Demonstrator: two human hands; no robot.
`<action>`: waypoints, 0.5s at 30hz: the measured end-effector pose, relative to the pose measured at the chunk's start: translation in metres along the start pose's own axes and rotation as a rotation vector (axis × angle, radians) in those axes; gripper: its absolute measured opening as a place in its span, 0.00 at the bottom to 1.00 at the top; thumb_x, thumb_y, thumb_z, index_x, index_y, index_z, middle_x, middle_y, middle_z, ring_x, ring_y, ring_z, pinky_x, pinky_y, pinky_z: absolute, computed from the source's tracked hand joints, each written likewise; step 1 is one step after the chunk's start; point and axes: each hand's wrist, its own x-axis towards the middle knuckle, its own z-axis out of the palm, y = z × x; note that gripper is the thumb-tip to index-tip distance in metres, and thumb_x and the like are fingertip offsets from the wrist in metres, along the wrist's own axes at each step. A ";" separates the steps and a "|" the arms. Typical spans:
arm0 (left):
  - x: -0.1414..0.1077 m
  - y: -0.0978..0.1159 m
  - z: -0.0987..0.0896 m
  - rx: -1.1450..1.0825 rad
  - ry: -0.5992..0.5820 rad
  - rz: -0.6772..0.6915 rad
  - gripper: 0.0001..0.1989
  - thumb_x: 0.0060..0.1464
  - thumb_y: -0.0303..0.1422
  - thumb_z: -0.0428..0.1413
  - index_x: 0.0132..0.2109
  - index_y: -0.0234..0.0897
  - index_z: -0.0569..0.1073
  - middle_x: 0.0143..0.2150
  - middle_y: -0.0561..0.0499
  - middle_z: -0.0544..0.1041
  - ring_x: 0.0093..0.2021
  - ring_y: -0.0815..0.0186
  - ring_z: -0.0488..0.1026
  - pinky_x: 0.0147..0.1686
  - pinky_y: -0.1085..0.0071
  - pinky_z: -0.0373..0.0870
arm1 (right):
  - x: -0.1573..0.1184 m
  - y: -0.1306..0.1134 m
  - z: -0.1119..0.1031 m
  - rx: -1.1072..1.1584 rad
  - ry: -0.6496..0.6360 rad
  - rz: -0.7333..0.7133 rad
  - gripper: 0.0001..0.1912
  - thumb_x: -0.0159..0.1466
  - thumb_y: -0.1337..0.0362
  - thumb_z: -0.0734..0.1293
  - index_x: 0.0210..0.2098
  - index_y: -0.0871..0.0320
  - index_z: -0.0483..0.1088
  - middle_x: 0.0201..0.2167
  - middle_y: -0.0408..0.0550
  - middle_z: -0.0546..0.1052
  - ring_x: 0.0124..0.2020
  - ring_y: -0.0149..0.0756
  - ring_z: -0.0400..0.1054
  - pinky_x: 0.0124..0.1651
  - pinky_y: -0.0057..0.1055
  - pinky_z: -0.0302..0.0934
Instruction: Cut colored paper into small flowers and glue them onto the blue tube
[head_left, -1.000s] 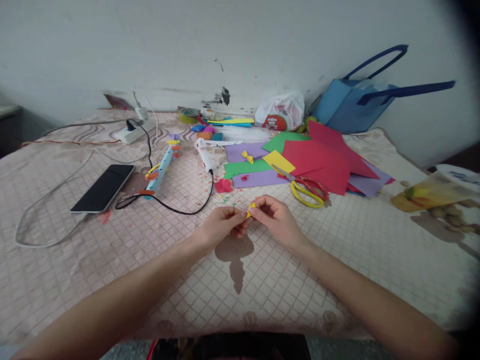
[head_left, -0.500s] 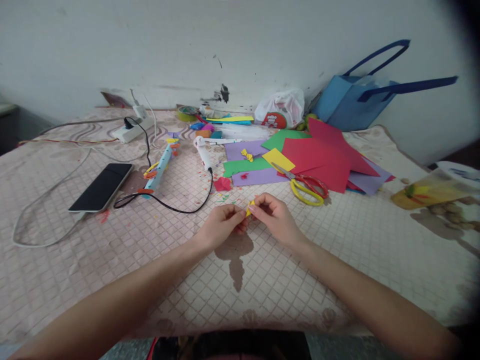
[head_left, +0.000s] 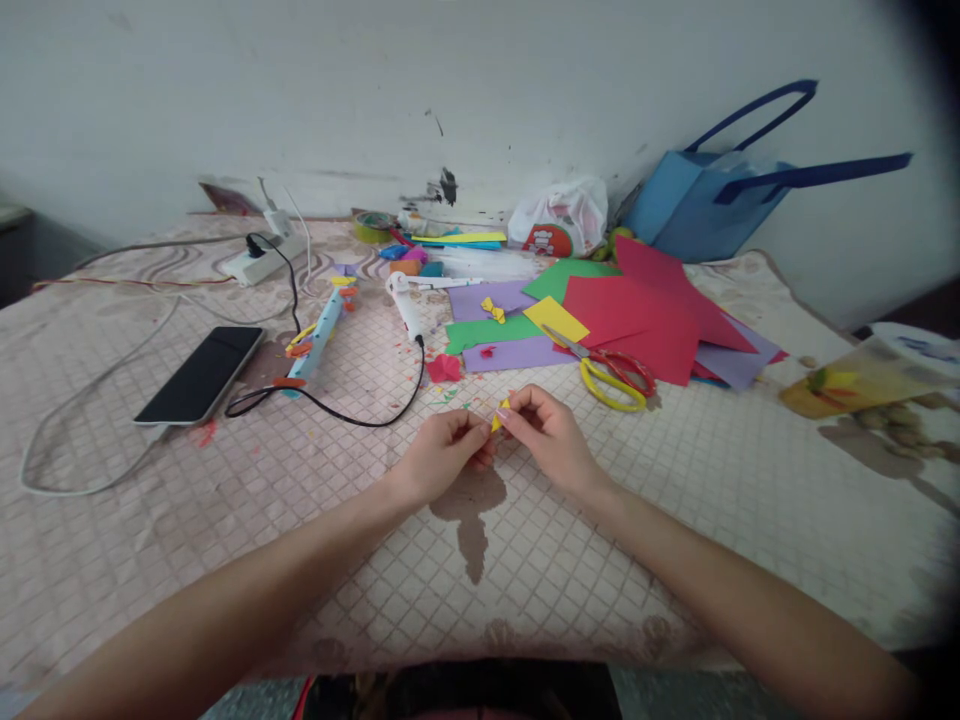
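Note:
Between my fingertips is a small piece of yellow paper (head_left: 498, 416), mostly covered by the fingers. My left hand (head_left: 445, 449) pinches its left side, thumb on top. From the right, my right hand (head_left: 550, 432) pinches the other side with thumb and forefinger. Both hands are held just above the patterned tablecloth (head_left: 420, 600). Beyond them lie a crumpled red paper scrap (head_left: 445, 368) and scissors (head_left: 611, 382) with red and yellow handles. A small yellow folded paper piece (head_left: 493, 310) rests on purple paper (head_left: 517, 354).
A phone (head_left: 201, 375), a blue decorated strip (head_left: 321, 335) and a corded white glue gun (head_left: 407, 308) lie to the left, with a power strip (head_left: 266, 262) behind. Red paper sheets (head_left: 637, 315), a blue bag (head_left: 686, 205) and a plastic cup of drink (head_left: 847, 385) occupy the right.
Both hands keep their pinch on the yellow paper, with only a very slight shift of the fingers. The rest of the table looks the same.

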 end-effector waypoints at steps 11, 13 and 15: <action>0.001 -0.007 -0.002 0.192 0.010 0.116 0.13 0.52 0.41 0.54 0.31 0.34 0.69 0.25 0.52 0.71 0.25 0.70 0.68 0.26 0.74 0.66 | -0.001 -0.002 0.002 0.009 0.007 -0.002 0.08 0.59 0.64 0.65 0.26 0.57 0.62 0.24 0.40 0.66 0.27 0.29 0.61 0.31 0.28 0.58; 0.001 -0.008 -0.002 0.227 0.026 0.132 0.12 0.51 0.40 0.54 0.31 0.34 0.69 0.24 0.52 0.71 0.25 0.70 0.68 0.26 0.74 0.65 | -0.001 -0.003 0.003 0.007 0.014 -0.001 0.08 0.59 0.63 0.65 0.26 0.57 0.62 0.24 0.40 0.66 0.27 0.29 0.61 0.30 0.27 0.57; 0.001 -0.008 -0.002 0.240 0.037 0.139 0.11 0.52 0.38 0.54 0.31 0.34 0.69 0.24 0.52 0.71 0.25 0.70 0.68 0.26 0.73 0.65 | -0.002 -0.004 0.003 0.003 0.025 0.002 0.08 0.58 0.63 0.65 0.26 0.57 0.62 0.25 0.40 0.66 0.27 0.29 0.61 0.31 0.27 0.58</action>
